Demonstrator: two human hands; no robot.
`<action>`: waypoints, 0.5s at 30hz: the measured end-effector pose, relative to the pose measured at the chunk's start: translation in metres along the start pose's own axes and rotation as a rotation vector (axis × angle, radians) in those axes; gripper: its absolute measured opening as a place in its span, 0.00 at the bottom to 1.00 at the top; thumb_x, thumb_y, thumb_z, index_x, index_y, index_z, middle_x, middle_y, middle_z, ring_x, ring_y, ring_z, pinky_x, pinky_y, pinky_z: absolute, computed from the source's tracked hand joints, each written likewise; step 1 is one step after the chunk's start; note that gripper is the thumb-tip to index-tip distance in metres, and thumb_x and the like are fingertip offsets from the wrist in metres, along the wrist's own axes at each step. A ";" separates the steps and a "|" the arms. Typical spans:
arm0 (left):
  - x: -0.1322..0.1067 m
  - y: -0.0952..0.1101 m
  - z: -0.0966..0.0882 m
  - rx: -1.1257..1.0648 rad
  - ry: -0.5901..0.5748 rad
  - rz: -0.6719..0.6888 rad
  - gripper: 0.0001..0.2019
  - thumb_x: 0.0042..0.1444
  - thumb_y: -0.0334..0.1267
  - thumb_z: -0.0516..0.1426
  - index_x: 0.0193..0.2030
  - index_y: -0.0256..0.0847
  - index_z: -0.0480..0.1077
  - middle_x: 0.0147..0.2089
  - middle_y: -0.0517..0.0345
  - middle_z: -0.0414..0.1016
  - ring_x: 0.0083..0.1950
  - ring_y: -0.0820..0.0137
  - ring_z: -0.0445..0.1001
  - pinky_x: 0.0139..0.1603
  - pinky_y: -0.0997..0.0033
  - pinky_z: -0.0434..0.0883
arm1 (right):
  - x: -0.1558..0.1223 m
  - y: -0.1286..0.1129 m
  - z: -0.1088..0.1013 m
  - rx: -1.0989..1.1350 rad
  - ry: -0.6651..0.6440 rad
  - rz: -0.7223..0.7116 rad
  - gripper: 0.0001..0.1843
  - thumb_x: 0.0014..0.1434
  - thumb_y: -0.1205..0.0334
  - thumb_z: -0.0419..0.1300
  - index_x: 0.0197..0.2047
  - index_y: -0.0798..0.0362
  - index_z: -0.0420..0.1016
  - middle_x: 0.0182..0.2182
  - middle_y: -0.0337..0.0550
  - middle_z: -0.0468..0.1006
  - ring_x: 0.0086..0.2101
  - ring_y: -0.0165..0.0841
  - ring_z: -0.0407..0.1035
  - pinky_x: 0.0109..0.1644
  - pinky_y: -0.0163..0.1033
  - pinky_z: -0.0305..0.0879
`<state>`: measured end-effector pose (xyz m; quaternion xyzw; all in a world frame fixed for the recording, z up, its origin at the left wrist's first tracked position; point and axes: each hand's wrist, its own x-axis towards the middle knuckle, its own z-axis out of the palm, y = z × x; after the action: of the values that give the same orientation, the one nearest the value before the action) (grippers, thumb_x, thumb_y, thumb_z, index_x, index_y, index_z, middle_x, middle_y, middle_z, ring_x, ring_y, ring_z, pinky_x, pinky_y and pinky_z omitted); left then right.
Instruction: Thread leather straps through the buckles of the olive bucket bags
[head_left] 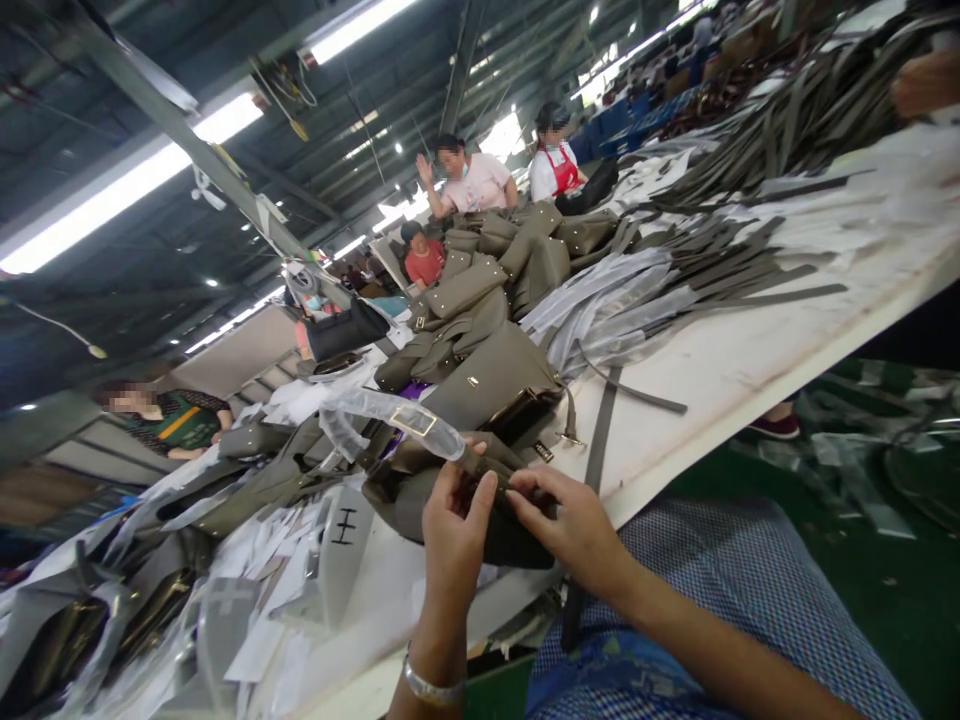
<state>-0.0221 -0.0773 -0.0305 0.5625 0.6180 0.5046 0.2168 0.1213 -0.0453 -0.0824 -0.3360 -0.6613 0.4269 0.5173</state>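
A: "At the near edge of the desk [724, 375], what is recorded?"
B: "An olive bag [409, 508] is found; its partly plastic-wrapped handle [444, 436] is pinched in the grip of both the left hand [455, 512] and the right hand [566, 515]."

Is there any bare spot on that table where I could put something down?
Yes: white tabletop lies bare along the right front edge, between the flat strap, the loose straps farther back and that edge. A bag fills the space under the left hand and right hand; piled bags crowd behind, papers to the left.
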 end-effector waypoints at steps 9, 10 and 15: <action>-0.012 -0.013 -0.004 -0.039 0.060 -0.115 0.17 0.59 0.47 0.60 0.50 0.41 0.76 0.51 0.52 0.78 0.53 0.61 0.75 0.57 0.65 0.68 | -0.015 0.010 0.011 -0.295 0.131 -0.491 0.08 0.64 0.67 0.59 0.46 0.53 0.75 0.40 0.43 0.80 0.38 0.34 0.73 0.44 0.40 0.68; -0.013 -0.015 -0.003 -0.099 0.074 -0.150 0.18 0.58 0.47 0.60 0.51 0.40 0.76 0.50 0.52 0.79 0.51 0.61 0.76 0.55 0.65 0.69 | -0.015 0.010 0.010 -0.272 0.127 -0.468 0.08 0.64 0.66 0.59 0.46 0.52 0.75 0.40 0.43 0.80 0.38 0.35 0.73 0.44 0.40 0.68; -0.013 -0.015 0.003 -0.051 0.123 -0.131 0.19 0.58 0.49 0.60 0.51 0.38 0.76 0.48 0.52 0.80 0.50 0.60 0.76 0.55 0.64 0.70 | -0.007 0.003 0.006 0.045 0.066 -0.050 0.04 0.63 0.63 0.60 0.40 0.50 0.76 0.34 0.39 0.78 0.35 0.31 0.72 0.41 0.36 0.68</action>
<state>-0.0228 -0.0857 -0.0484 0.4830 0.6525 0.5386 0.2254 0.1171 -0.0514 -0.0881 -0.3217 -0.6422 0.4173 0.5567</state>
